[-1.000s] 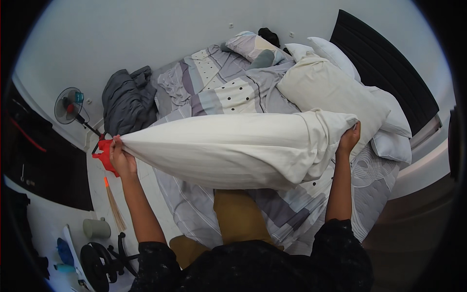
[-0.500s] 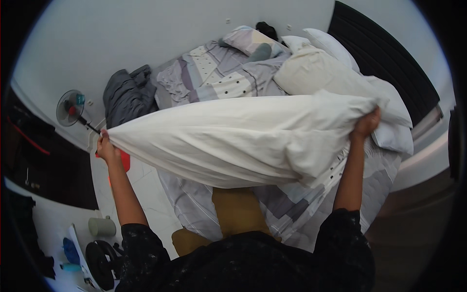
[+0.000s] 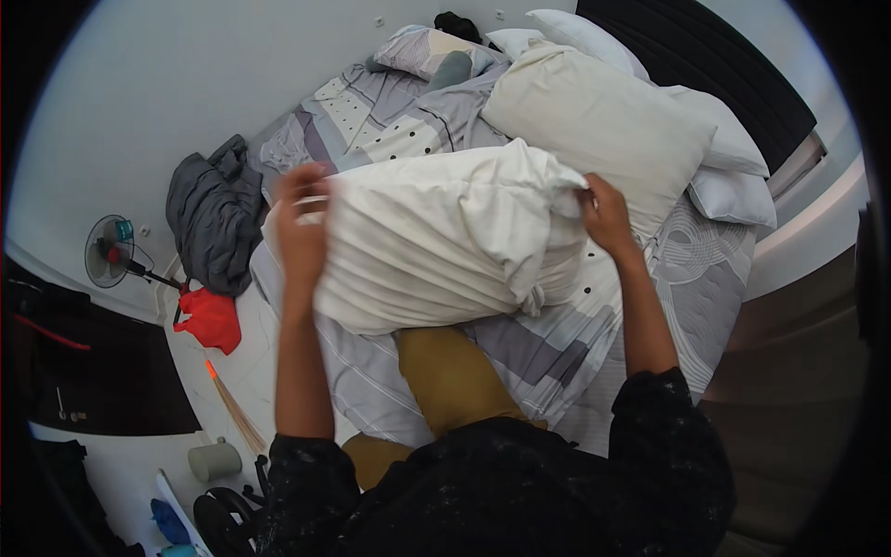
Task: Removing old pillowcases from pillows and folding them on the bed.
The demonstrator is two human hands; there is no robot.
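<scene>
A plump white pillowcase (image 3: 418,232), bulging as if a pillow is inside, lies across the bed in front of me, its right end loose and bunched. My right hand (image 3: 608,218) is closed on the gathered cloth at that end. At the opposite end is my left hand (image 3: 304,223), smeared by motion; whether its fingers grip the cloth is unclear. My knee (image 3: 455,381), in mustard-brown trousers, rests on the bed against the pillowcase's near side.
A cream pillow (image 3: 603,121) and white pillows (image 3: 733,197) lie by the dark headboard (image 3: 715,65). The patterned sheet (image 3: 548,343) is rumpled. A grey blanket (image 3: 215,218) hangs at the left edge, near a fan (image 3: 109,251), a red bag (image 3: 210,317) and a broom (image 3: 237,408).
My left hand has moved right and inward, and the stretched pillowcase has shortened and bunched up. My right hand has shifted left with the cloth. The view has turned slightly.
</scene>
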